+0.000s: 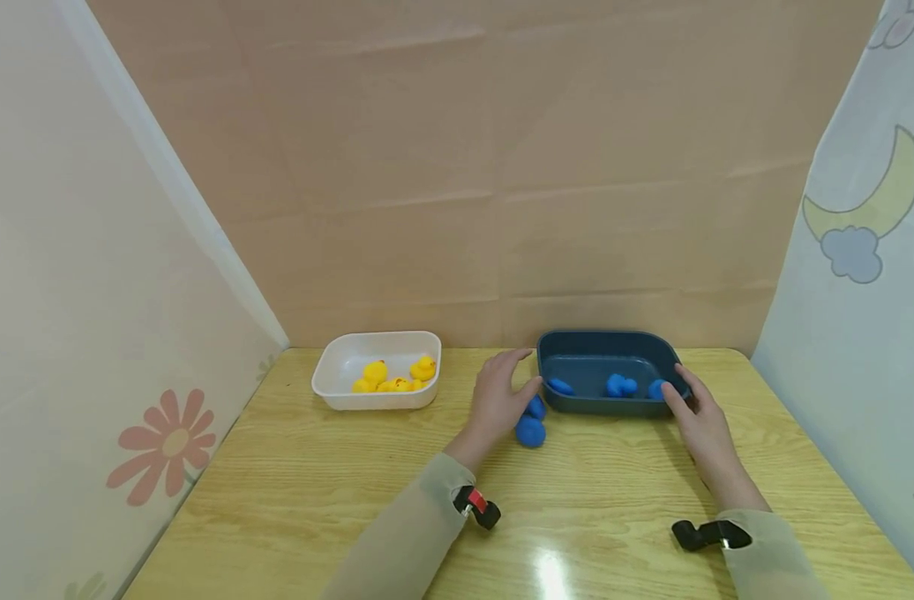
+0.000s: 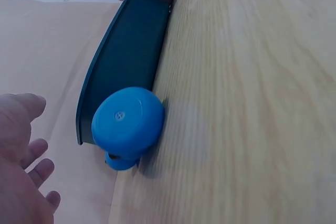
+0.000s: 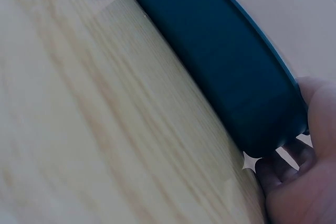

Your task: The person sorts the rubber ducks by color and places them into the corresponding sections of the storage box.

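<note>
At the right end of a dark blue-green tray [image 1: 602,406], my right hand [image 1: 707,429] grips the wall, with the thumb over the rim and fingers outside and below it in the right wrist view. Several blue rubber ducks lie inside, one [image 1: 620,385] near the middle of the front wall. My left hand [image 1: 496,400] is by the tray's left end, its fingers relaxed and spread, with nothing in them. Just beside it on the table lies a tipped blue rubber duck [image 2: 128,121], its flat base toward the left wrist camera.
A white tray [image 1: 377,402] holding several yellow rubber ducks stands left of the dark one. Both sit on the wooden table [image 1: 307,500] near its back edge, before a brown paper backdrop [image 1: 397,167]. Patterned cloth walls [image 1: 839,350] flank both sides.
</note>
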`<action>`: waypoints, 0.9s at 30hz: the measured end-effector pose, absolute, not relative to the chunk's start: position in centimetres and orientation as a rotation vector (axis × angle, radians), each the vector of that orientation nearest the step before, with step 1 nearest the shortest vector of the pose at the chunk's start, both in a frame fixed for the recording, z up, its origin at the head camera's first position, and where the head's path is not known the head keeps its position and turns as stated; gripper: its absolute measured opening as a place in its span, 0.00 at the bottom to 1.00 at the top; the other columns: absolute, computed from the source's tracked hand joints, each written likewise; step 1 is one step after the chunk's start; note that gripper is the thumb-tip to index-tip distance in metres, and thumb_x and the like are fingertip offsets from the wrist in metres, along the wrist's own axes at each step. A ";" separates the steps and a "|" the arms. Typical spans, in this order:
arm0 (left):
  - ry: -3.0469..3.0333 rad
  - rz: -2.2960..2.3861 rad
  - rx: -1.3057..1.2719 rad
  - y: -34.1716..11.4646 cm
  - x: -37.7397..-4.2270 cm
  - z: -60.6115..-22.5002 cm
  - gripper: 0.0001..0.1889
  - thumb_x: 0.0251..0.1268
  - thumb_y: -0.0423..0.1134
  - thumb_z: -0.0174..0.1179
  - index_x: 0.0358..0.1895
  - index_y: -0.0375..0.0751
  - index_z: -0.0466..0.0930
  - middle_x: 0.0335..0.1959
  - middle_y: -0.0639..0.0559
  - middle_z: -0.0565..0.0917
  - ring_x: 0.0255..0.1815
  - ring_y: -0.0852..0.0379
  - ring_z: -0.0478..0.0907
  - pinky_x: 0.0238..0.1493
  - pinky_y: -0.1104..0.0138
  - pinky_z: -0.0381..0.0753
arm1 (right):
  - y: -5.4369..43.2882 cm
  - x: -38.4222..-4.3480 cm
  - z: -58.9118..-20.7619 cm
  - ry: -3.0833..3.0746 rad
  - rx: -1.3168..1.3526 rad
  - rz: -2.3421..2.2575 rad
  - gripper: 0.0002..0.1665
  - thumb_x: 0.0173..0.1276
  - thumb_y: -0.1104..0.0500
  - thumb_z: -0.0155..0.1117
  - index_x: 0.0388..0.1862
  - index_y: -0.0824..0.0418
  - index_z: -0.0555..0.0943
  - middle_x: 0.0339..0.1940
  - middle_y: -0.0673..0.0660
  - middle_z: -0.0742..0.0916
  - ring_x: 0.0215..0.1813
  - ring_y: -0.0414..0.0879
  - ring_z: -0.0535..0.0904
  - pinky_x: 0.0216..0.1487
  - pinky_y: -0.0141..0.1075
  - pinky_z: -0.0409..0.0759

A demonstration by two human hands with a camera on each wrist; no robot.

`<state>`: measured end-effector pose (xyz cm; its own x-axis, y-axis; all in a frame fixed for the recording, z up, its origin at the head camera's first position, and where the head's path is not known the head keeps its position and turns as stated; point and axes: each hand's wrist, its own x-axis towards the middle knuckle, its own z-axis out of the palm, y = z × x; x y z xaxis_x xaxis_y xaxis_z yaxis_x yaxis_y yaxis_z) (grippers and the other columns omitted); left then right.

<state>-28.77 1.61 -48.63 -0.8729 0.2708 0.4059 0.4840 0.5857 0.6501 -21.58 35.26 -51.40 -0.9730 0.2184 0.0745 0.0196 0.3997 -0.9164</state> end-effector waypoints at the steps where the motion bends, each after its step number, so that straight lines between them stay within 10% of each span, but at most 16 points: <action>1: -2.558 -1.167 -0.626 1.4 -28.7 -48.7 0.27 0.82 0.48 0.68 0.78 0.49 0.79 0.75 0.52 0.81 0.74 0.45 0.75 0.76 0.48 0.74 | 35.3 -21.6 -51.4 -2.470 -0.212 1.614 0.48 0.90 0.37 0.52 0.95 0.50 0.45 0.93 0.68 0.47 0.89 0.77 0.43 0.84 0.72 0.47; 27: -2.669 -1.376 -0.652 -1.3 -28.1 -51.7 0.26 0.85 0.46 0.65 0.80 0.46 0.77 0.77 0.51 0.80 0.75 0.46 0.76 0.77 0.51 0.76 | 35.3 -21.7 -51.6 -2.467 -0.228 1.626 0.48 0.89 0.35 0.51 0.95 0.48 0.45 0.93 0.66 0.45 0.89 0.77 0.41 0.82 0.74 0.48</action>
